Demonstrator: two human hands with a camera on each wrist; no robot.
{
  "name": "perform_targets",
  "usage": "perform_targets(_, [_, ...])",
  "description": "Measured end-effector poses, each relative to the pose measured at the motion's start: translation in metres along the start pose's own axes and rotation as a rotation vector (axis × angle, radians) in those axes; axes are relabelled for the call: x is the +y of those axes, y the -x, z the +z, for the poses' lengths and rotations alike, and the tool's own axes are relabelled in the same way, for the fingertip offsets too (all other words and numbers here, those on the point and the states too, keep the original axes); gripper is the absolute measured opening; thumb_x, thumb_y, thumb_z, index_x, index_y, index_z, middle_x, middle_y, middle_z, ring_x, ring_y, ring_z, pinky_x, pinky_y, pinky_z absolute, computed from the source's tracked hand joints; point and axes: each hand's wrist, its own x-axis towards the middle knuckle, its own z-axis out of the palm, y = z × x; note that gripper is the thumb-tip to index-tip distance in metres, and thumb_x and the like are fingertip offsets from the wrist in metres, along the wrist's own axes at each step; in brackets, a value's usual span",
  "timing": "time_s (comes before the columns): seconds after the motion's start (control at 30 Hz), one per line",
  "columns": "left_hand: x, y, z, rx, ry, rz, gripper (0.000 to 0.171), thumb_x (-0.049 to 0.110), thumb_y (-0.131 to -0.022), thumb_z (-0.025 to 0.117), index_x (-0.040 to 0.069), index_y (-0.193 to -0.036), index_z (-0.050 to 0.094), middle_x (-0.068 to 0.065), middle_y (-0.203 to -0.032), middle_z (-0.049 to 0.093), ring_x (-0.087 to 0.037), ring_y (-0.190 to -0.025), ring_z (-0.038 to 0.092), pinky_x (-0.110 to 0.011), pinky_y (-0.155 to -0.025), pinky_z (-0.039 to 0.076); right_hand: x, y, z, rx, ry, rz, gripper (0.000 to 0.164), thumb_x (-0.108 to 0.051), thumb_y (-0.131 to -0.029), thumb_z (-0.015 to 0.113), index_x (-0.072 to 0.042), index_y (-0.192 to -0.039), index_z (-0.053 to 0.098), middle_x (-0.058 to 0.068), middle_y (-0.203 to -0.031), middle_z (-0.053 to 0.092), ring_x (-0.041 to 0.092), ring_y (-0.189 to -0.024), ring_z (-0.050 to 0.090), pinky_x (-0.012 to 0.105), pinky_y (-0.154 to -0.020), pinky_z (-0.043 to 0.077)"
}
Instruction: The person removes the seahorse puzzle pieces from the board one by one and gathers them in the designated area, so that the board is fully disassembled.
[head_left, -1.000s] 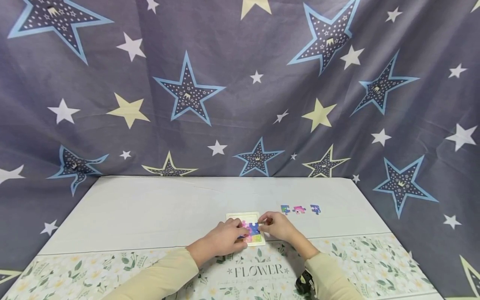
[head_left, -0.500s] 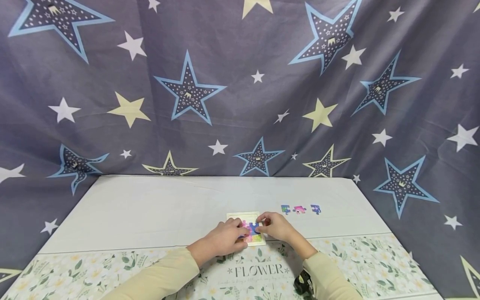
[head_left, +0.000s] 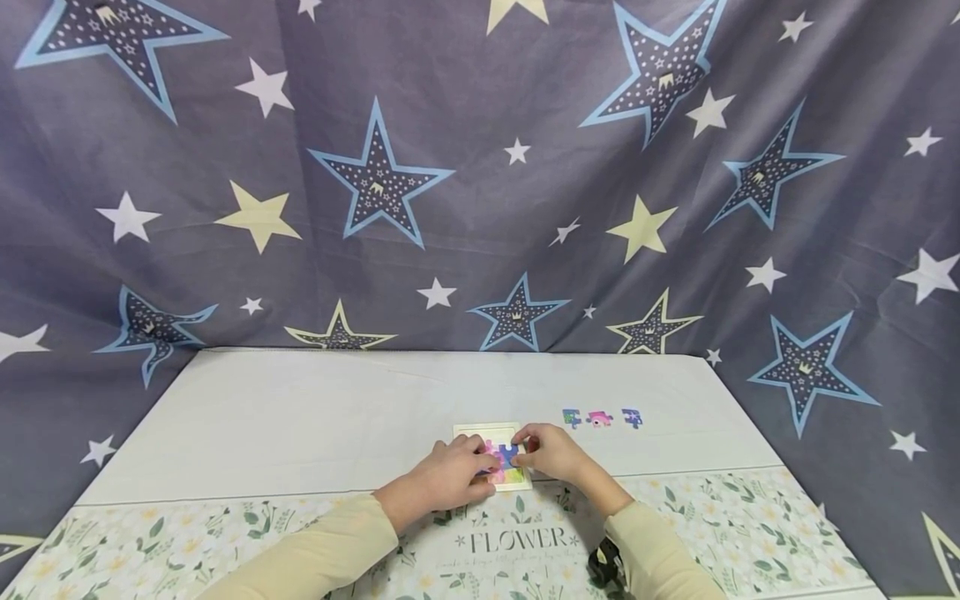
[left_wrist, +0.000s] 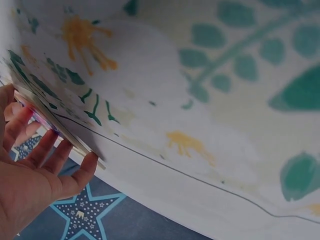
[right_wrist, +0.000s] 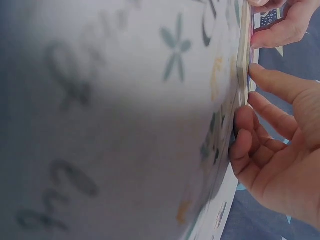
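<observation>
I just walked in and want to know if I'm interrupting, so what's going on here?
A person is working with both hands on a small jigsaw in a pale tray. The left hand rests over its left side, while the right hand is at its right edge; I can't tell whether it pinches a piece. The tray is only partly filled, with bare space along its far side. Three loose pieces lie farther off to the right on the table.

right wrist | right grip (right_wrist: 292, 165) touching frame (right_wrist: 243, 62) edge | left grip (right_wrist: 289, 25) beside it | printed cloth (right_wrist: 150, 100)
</observation>
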Motion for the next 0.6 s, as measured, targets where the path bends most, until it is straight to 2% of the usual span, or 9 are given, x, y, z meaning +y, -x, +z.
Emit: perform_targets(0.6, [-0.0004,-0.0006,-0.0006,-0.009,0.005,-0.006,0.034,0.046,-0.090,0.056,0.029,-0.118,0.062,0.001,-0.113,0.053,-0.014,-0.099,0.048,-0.043,-0.075,0.044,-0.0084,-0.0025,-0.0040,-0.031,0.042,0.020,0.021,-0.017,-0.080,0.073,-0.008,-0.097,0.064,0.001,-0.071,0.052,0.013,-0.063,0.045,0.024,-0.055,0.036])
